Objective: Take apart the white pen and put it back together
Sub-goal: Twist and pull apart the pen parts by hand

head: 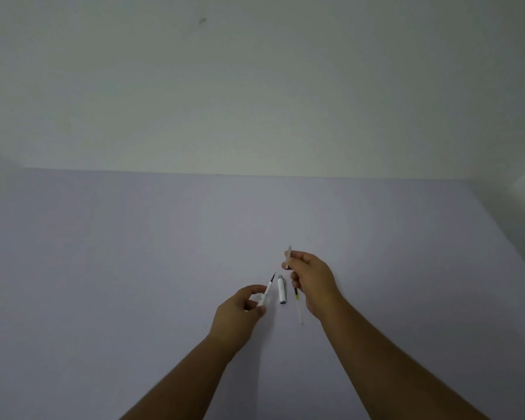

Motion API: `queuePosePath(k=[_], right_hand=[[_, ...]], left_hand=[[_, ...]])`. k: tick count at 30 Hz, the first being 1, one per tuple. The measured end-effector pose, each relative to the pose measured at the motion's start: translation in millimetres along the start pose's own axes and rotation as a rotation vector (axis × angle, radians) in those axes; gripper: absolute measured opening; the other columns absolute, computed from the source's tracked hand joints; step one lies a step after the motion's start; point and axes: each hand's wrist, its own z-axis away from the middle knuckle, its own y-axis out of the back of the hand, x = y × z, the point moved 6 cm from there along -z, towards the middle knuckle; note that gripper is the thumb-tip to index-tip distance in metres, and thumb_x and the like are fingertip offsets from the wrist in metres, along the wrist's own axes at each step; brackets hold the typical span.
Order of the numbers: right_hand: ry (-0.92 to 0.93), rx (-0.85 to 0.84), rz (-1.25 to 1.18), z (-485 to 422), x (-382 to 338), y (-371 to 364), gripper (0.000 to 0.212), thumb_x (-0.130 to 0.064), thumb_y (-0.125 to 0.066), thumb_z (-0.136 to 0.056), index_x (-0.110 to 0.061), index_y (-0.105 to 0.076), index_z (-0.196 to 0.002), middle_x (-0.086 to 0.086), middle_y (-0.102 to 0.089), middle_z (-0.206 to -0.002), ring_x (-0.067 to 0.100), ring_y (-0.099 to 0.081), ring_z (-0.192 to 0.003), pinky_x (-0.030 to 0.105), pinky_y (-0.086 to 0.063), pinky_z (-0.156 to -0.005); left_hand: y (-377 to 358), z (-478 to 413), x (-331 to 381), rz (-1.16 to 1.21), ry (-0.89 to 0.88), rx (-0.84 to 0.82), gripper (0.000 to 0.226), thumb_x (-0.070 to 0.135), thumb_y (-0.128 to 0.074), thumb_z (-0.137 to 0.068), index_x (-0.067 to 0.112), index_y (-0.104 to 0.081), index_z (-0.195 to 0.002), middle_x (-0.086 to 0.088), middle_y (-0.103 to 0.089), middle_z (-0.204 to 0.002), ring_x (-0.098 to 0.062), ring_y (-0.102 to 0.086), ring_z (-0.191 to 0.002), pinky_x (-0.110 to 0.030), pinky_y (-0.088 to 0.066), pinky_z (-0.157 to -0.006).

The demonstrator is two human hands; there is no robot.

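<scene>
the left hand (240,310) is pinching a white barrel (262,298) between thumb and fingers, a thin refill (272,278) with a dark tip sticking out of it and pointing toward 1 o'clock. just right of it, a white cap (281,289) is lying on the table (134,268), running 12 to 6 o'clock, touching neither hand. the right hand (312,283) is pinching a small grey tip piece (288,256) at its fingertips, pointing up at 12 o'clock. a second, clear refill (298,304) with a dark and yellow end is lying partly under this hand.
</scene>
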Motion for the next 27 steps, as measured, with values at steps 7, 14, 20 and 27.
queuePosePath(k=[7, 14, 20, 27], right_hand=[[0.019, -0.113, 0.096, 12.9, -4.6, -5.4, 0.007, -0.016, -0.066, -0.081, -0.020, -0.071, -0.084, 0.014, -0.073, -0.100, 0.014, -0.052, -0.068, 0.028, -0.044, -0.063], [0.049, -0.151, 0.150, 22.8, -5.9, -4.0, 0.010, -0.018, -0.068, -0.082, -0.015, -0.072, -0.091, -0.006, -0.066, -0.076, 0.010, -0.054, -0.070, 0.031, -0.045, -0.071], [0.097, -0.205, 0.230, 29.4, -6.6, -8.3, 0.011, -0.019, -0.068, -0.082, -0.021, -0.072, -0.092, -0.010, -0.069, -0.086, 0.003, -0.058, -0.076, 0.023, -0.043, -0.073], [0.071, -0.204, 0.279, 33.7, -10.3, -7.8, 0.025, -0.035, -0.072, -0.078, -0.016, -0.068, -0.094, -0.005, -0.064, -0.085, 0.009, -0.052, -0.074, 0.026, -0.042, -0.067]], left_hand=[[-0.6, 5.4, 12.6, -0.002, -0.043, 0.007, 0.027, 0.024, -0.059, -0.092, 0.049, -0.056, -0.103, 0.001, -0.070, -0.095, -0.012, -0.062, -0.082, -0.029, -0.055, -0.073], [-0.4, 10.5, 18.8, 0.010, -0.056, 0.021, 0.025, 0.023, -0.062, -0.091, 0.042, -0.057, -0.107, 0.001, -0.069, -0.091, -0.014, -0.063, -0.084, -0.034, -0.056, -0.078], [2.2, 13.1, 27.5, 0.017, -0.053, 0.078, 0.017, 0.021, -0.065, -0.089, 0.020, -0.064, -0.106, 0.006, -0.063, -0.080, -0.010, -0.057, -0.068, -0.020, -0.050, -0.060], [4.0, 19.4, 35.3, 0.023, -0.067, 0.088, 0.010, 0.020, -0.067, -0.087, 0.022, -0.064, -0.097, 0.008, -0.062, -0.078, -0.008, -0.056, -0.072, -0.028, -0.050, -0.073]])
